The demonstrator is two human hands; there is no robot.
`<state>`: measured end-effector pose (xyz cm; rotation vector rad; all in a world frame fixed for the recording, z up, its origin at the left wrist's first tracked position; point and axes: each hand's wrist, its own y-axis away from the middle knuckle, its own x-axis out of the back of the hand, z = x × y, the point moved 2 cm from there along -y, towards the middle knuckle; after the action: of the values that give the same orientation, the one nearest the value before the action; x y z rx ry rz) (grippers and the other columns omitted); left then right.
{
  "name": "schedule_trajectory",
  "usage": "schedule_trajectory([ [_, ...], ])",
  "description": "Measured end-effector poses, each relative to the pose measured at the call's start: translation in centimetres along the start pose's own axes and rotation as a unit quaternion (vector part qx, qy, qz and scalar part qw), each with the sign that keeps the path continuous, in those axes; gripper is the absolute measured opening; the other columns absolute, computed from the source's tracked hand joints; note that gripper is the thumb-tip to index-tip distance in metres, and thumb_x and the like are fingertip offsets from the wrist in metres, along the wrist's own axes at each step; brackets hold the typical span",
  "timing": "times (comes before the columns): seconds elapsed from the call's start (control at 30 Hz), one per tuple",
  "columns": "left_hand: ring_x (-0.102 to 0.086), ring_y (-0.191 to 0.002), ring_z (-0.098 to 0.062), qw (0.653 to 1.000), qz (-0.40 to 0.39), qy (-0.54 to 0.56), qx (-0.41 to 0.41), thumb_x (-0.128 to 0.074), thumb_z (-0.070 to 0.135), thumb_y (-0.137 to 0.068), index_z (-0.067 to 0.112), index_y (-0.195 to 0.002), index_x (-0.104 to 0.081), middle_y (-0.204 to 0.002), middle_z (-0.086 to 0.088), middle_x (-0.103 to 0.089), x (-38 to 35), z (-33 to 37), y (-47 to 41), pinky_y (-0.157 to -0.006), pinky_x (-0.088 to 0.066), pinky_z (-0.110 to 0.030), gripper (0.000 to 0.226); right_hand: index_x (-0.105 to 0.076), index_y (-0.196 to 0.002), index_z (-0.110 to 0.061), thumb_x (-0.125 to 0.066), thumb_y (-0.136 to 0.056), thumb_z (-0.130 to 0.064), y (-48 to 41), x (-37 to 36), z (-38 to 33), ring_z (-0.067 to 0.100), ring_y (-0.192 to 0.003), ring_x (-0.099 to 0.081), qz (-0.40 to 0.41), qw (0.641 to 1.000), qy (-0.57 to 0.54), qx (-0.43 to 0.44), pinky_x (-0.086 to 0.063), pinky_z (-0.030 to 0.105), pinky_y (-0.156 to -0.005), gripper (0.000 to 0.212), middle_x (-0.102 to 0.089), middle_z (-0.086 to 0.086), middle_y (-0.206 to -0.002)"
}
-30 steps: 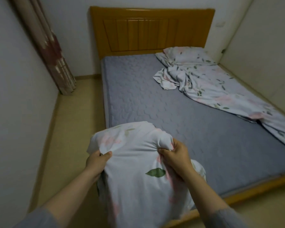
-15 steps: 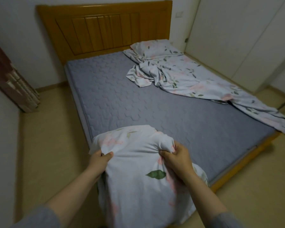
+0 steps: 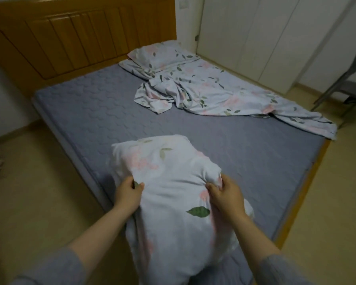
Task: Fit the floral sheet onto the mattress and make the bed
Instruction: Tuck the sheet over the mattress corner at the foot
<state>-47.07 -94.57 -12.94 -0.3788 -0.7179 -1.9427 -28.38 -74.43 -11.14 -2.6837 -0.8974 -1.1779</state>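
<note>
We are standing at the near left corner of the bed, looking across the grey quilted mattress [image 3: 90,112] toward the wooden headboard [image 3: 80,31]. Most of the mattress surface is lying bare.

The floral sheet [image 3: 214,93] is not yet fitted. It is lying crumpled on the far right part of the mattress. Its long axis is running diagonally, from the pillow [image 3: 158,56] by the headboard down to the right edge, where its tail is hanging over the side.

We are holding a floral bundle [image 3: 173,171] upright against the near corner (a second pillow or folded bedding, we cannot tell which). Its lower end is dropping out of view below the mattress edge.

Grip state:
- The left hand [image 3: 128,193] is pinching a fold of cloth on the left side of the bundle, thumb against curled fingers.
- The right hand [image 3: 226,194] is gripping a gathered fold on the right side in the same manner.

Governing relation: the sheet is lying forward and to the right of the grip, well apart from both hands, with bare mattress between. The right hand is the nearer one. We are judging that the bundle needs setting down before either hand can reach the sheet.
</note>
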Motion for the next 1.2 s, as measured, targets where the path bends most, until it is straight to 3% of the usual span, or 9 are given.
schedule_trajectory([
  [0.13,-0.056,-0.095,-0.030,0.997,-0.051,-0.040,0.040,-0.058,0.013,-0.085,0.009,-0.099,-0.060,-0.095,-0.006,-0.059,-0.2,-1.3,-0.3,-0.074,-0.038,-0.027,0.014,-0.045,-0.135,-0.011,-0.062,-0.086,-0.018,1.1,-1.9,0.1,0.031,-0.121,-0.051,-0.055,0.993,0.054,-0.090,-0.041,0.036,-0.098,0.052,-0.051,0.011,-0.135],
  [0.27,-0.058,-0.101,-0.032,0.995,-0.087,-0.007,0.041,-0.055,0.010,-0.087,0.010,-0.108,-0.060,-0.109,-0.013,-0.062,-0.6,-3.3,1.6,-0.086,-0.046,-0.032,0.022,-0.045,-0.134,-0.011,-0.060,-0.088,-0.018,4.1,-2.5,-0.5,0.027,-0.116,-0.053,-0.074,0.993,0.024,-0.090,-0.041,0.028,-0.088,0.049,-0.051,0.010,-0.133],
  [0.43,-0.063,-0.091,-0.027,0.993,-0.104,0.037,0.044,-0.062,0.013,-0.087,0.018,-0.097,-0.059,-0.102,-0.009,-0.064,-0.9,-4.8,5.1,-0.083,-0.052,-0.037,0.012,-0.041,-0.139,-0.012,-0.060,-0.089,-0.023,7.8,-2.4,-0.1,0.027,-0.124,-0.049,-0.095,0.993,-0.005,-0.074,-0.042,0.036,-0.099,0.054,-0.047,0.012,-0.139],
  [0.6,-0.063,-0.084,-0.026,0.992,-0.095,0.083,0.025,-0.062,0.008,-0.086,0.011,-0.100,-0.061,-0.085,-0.007,-0.064,-1.1,-5.0,11.0,-0.072,-0.047,-0.031,0.014,-0.045,-0.136,-0.013,-0.059,-0.090,-0.023,11.9,-0.8,1.2,0.024,-0.119,-0.053,-0.089,0.995,-0.030,-0.033,-0.044,0.033,-0.094,0.049,-0.052,0.009,-0.134],
  [0.77,-0.063,-0.079,-0.021,0.994,-0.081,0.074,-0.009,-0.061,0.010,-0.087,0.012,-0.100,-0.061,-0.090,-0.009,-0.066,0.9,-5.2,15.1,-0.063,-0.047,-0.026,0.012,-0.048,-0.131,-0.018,-0.060,-0.088,-0.026,15.4,0.1,0.9,0.021,-0.109,-0.057,-0.086,0.994,-0.065,-0.006,-0.050,0.037,-0.092,0.045,-0.055,0.006,-0.127],
  [0.93,-0.066,-0.085,-0.028,0.996,-0.039,0.073,-0.029,-0.065,0.013,-0.083,0.023,-0.084,-0.061,-0.088,-0.009,-0.067,4.6,-5.3,14.6,-0.075,-0.053,-0.038,0.011,-0.048,-0.131,-0.018,-0.058,-0.090,-0.028,16.4,-0.4,-2.0,0.016,-0.099,-0.056,-0.084,0.994,-0.056,0.034,-0.051,0.034,-0.086,0.043,-0.055,0.005,-0.126],
  [1.1,-0.066,-0.083,-0.027,0.996,-0.023,0.082,-0.039,-0.065,0.016,-0.084,0.024,-0.086,-0.061,-0.087,-0.008,-0.068,8.7,-6.4,12.4,-0.077,-0.052,-0.040,0.009,-0.046,-0.133,-0.019,-0.057,-0.091,-0.031,15.7,-3.6,-7.0,0.021,-0.109,-0.058,-0.107,0.991,-0.045,0.059,-0.054,0.037,-0.089,0.045,-0.054,0.005,-0.130],
  [1.2,-0.066,-0.083,-0.028,0.994,-0.007,0.104,-0.032,-0.065,0.013,-0.085,0.015,-0.093,-0.063,-0.090,-0.014,-0.068,12.2,-8.0,9.7,-0.076,-0.051,-0.038,0.008,-0.045,-0.134,-0.020,-0.057,-0.092,-0.031,14.7,-7.2,-11.0,0.021,-0.112,-0.058,-0.119,0.989,-0.037,0.073,-0.054,0.038,-0.090,0.045,-0.053,0.004,-0.132],
])
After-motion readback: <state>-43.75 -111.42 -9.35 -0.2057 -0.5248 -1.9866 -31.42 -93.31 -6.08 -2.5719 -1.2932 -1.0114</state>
